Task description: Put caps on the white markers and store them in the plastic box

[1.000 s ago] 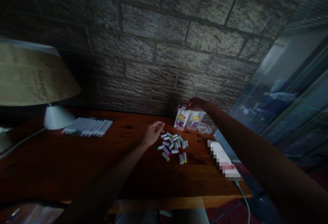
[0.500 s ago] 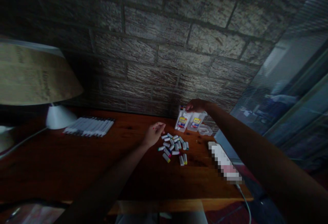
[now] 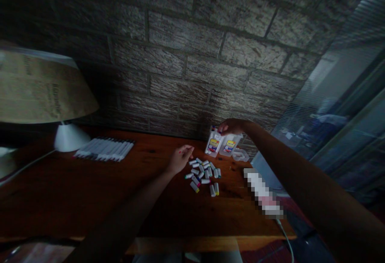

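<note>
Several small white marker caps with coloured ends (image 3: pixel 203 172) lie scattered on the wooden desk (image 3: pixel 90 190). My left hand (image 3: pixel 180 158) hovers just left of them, fingers curled and pinched together; what they hold is too small to name. My right hand (image 3: pixel 231 126) reaches to the far edge by the wall and grips the top of the clear plastic packs with yellow labels (image 3: pixel 221 144), which stand leaning against the brick wall.
A row of white markers (image 3: pixel 104 149) lies at the back left beside a white lamp base (image 3: pixel 67 136) under a tan shade (image 3: pixel 42 90). A clear plastic lid (image 3: pixel 240 153) sits right of the packs. A pixelated white object (image 3: pixel 263 192) with a cable rests near the desk's right edge.
Both hands stay almost where they were. The view has shifted slightly; my right hand keeps its hold on the packs.
</note>
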`<state>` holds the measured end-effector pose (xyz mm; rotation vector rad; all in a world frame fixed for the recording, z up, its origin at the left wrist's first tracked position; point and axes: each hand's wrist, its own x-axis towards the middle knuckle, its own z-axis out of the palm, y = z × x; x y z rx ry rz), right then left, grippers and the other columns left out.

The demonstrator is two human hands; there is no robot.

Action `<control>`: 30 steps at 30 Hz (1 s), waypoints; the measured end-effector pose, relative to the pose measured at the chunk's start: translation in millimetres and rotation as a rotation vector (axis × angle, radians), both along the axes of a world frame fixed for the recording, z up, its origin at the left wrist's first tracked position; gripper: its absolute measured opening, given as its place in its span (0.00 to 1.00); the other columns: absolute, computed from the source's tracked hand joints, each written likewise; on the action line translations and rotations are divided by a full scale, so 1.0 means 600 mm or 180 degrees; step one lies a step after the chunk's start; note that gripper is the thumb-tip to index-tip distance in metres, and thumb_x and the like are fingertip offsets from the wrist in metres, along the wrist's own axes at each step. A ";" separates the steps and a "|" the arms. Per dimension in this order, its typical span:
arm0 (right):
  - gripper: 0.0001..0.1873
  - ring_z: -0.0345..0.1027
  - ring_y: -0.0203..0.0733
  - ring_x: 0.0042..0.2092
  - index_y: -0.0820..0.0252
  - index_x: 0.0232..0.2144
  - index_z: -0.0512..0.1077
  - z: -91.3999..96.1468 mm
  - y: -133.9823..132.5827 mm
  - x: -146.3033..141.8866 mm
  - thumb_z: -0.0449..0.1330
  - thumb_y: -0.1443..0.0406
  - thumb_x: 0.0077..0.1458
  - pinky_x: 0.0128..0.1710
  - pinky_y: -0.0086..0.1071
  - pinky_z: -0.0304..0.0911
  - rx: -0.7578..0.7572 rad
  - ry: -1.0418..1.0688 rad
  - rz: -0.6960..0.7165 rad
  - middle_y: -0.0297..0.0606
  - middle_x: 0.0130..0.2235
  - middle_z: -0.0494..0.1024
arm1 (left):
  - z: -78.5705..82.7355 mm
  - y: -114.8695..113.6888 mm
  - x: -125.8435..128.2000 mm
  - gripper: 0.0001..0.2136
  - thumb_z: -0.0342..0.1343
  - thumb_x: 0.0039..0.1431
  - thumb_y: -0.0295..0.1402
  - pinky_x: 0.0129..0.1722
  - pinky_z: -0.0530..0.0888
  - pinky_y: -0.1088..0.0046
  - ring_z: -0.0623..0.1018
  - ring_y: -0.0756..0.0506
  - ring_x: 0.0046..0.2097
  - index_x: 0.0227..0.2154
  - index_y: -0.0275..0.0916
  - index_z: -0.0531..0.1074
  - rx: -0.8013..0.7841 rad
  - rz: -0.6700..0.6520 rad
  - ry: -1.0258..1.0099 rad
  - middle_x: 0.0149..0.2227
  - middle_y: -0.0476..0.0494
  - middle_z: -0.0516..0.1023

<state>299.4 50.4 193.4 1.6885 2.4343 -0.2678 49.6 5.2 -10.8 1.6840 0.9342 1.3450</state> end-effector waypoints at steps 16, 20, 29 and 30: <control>0.12 0.75 0.40 0.44 0.55 0.42 0.79 -0.017 0.003 0.006 0.59 0.64 0.57 0.43 0.28 0.67 0.0314 0.0281 0.0023 0.35 0.44 0.82 | 0.004 -0.002 -0.002 0.17 0.51 0.60 0.47 0.29 0.70 0.75 0.75 0.49 0.27 0.37 0.37 0.73 0.0066 0.0000 0.0008 0.24 0.48 0.76; 0.13 0.75 0.40 0.44 0.55 0.44 0.78 -0.024 0.004 -0.003 0.58 0.65 0.59 0.42 0.27 0.67 0.0589 0.0073 -0.0054 0.35 0.44 0.82 | 0.007 -0.005 -0.002 0.18 0.51 0.59 0.48 0.28 0.70 0.75 0.75 0.49 0.28 0.36 0.37 0.73 0.0080 0.0011 -0.0033 0.24 0.47 0.76; 0.12 0.75 0.41 0.44 0.56 0.42 0.79 -0.026 -0.004 -0.021 0.58 0.64 0.59 0.44 0.30 0.66 0.0978 -0.0120 0.0058 0.37 0.42 0.82 | 0.010 -0.007 -0.003 0.18 0.51 0.59 0.49 0.28 0.70 0.75 0.75 0.49 0.27 0.36 0.38 0.73 0.0040 0.0008 -0.0006 0.24 0.48 0.76; 0.11 0.75 0.41 0.44 0.56 0.41 0.79 -0.026 -0.004 -0.021 0.58 0.64 0.59 0.44 0.30 0.66 0.1001 -0.0125 0.0063 0.36 0.42 0.82 | 0.010 -0.007 -0.002 0.18 0.51 0.59 0.49 0.28 0.70 0.75 0.75 0.49 0.27 0.36 0.38 0.73 0.0039 0.0005 -0.0008 0.24 0.48 0.76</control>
